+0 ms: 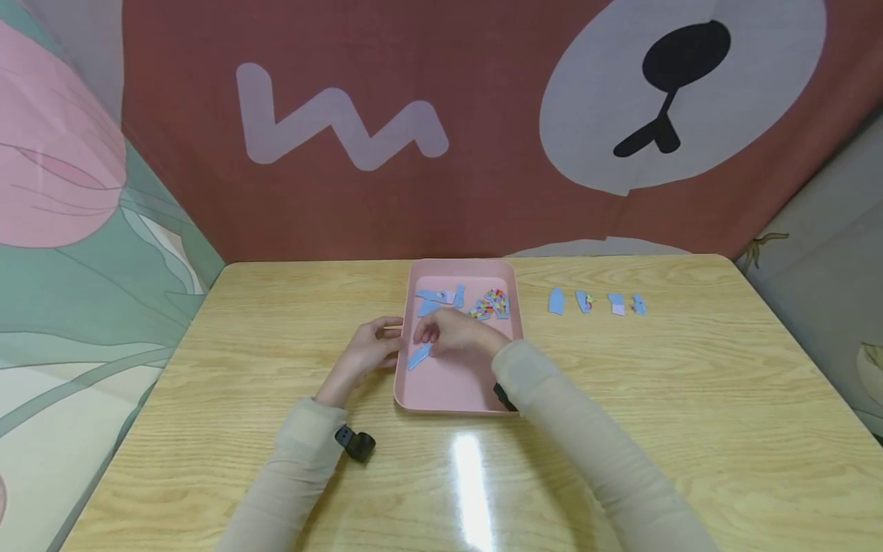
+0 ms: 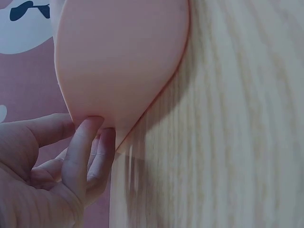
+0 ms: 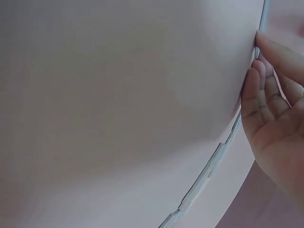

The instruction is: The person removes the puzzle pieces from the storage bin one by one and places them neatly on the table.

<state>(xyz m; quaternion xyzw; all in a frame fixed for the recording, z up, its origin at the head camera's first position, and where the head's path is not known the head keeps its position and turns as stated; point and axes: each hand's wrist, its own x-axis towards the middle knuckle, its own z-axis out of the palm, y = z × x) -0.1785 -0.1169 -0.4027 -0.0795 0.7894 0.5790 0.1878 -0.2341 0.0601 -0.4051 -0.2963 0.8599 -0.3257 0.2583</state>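
Observation:
A shallow pink tray (image 1: 457,391) stands on the wooden table. My left hand (image 1: 373,346) is at its left side, and its fingertips touch the wall and rim in the left wrist view. Inside the tray, my right hand (image 1: 451,331) pinches one end of a flat light-blue puzzle piece (image 1: 418,356) that lies close to the tray floor. The fingers partly cover that end. Behind the right hand are more blue pieces (image 1: 429,307) at the tray's far left. Multicoloured patterned pieces (image 1: 491,304) lie at its far right.
To the right of the tray, several pieces are set out in a row, among them a plain blue one (image 1: 556,301) and a blue-and-lilac one (image 1: 617,303). A printed cloth (image 1: 483,207) hangs behind the table's back edge.

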